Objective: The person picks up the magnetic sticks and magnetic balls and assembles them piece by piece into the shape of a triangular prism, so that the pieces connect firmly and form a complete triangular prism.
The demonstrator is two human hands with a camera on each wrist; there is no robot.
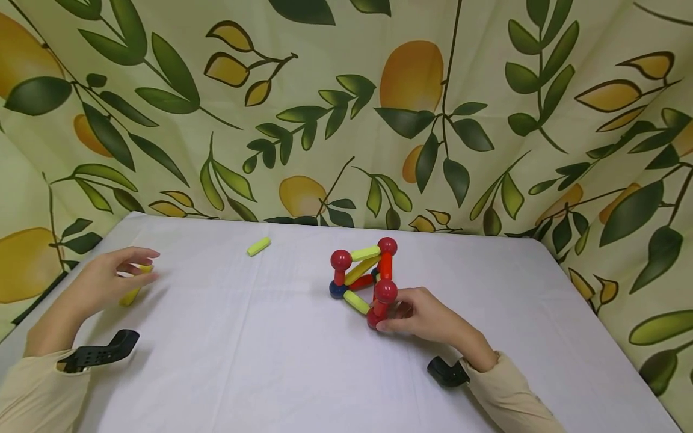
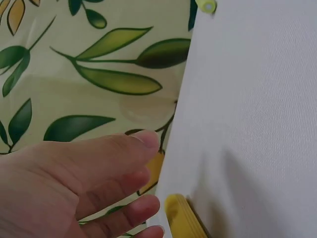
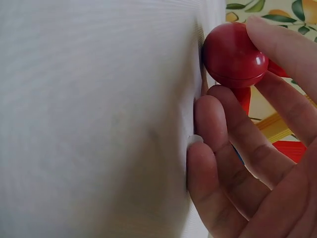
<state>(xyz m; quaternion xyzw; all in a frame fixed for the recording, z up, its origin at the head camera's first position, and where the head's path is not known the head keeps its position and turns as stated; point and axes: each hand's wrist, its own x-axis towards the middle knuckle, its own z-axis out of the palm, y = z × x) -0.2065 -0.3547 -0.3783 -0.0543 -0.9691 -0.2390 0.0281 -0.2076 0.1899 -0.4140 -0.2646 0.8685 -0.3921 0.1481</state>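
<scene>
A small frame of magnetic building sticks and balls stands on the white table, with red balls on its upper corners and a blue ball (image 1: pixel 338 290) lower left. My right hand (image 1: pixel 428 314) holds its near lower corner, thumb and fingers around a red ball (image 3: pixel 232 54). Above that ball rises a short red stick (image 1: pixel 381 309) topped by another red ball (image 1: pixel 386 291). Over at the table's left side, my left hand (image 1: pixel 110 278) hovers with its fingers loosely bent and nothing in them. Just beneath it lies a yellow stick (image 2: pixel 184 218), partly hidden by the hand in the head view.
A loose light green stick (image 1: pixel 258 246) lies towards the back of the table, left of the frame. The white tablecloth (image 1: pixel 260 361) ends at a leaf-and-fruit patterned curtain (image 1: pixel 335 150) behind. Black wrist devices (image 1: pixel 100 353) are worn on both arms.
</scene>
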